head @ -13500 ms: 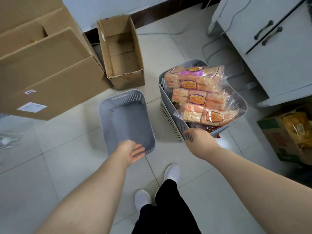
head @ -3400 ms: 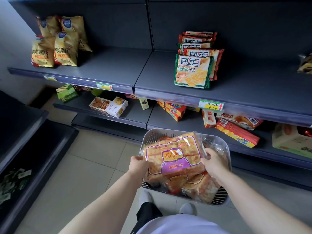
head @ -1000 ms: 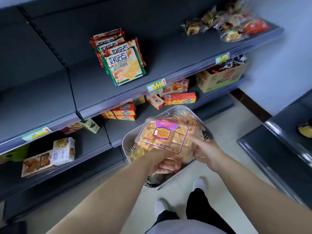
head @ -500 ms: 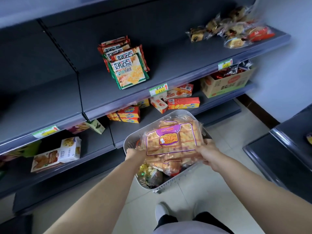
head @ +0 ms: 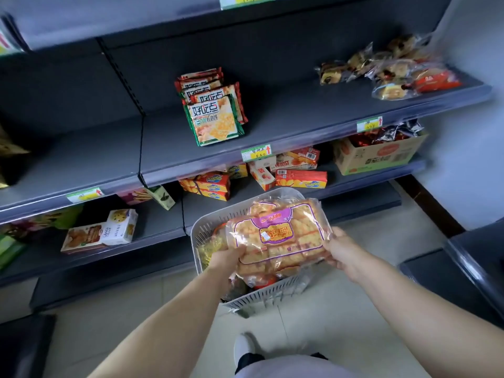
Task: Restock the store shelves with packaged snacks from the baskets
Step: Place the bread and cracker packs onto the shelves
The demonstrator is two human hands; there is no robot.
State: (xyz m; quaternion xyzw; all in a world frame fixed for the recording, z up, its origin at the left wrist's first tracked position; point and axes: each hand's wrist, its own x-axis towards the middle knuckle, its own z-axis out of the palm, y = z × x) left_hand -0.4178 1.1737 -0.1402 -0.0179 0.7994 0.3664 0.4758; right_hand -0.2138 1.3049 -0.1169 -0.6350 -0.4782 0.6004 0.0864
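A: Which step was in hand?

B: The lift-out; my left hand [head: 227,259] and right hand [head: 336,251] each had their grip clamped on an end of the snack pack [head: 278,237], held just above the basket [head: 207,227] on the floor; more packs lay beneath it.

A: And the next move?

B: I judged it a raise and reach to the middle shelf [head: 286,124], right of the biscuit packets [head: 215,115]; set flat, clear of the edge.

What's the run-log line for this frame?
phase: pick from basket | left hand: grip on clear purple-labelled snack pack | right hand: grip on same pack | pack: above grey slatted plastic basket | shelf: not yet stocked
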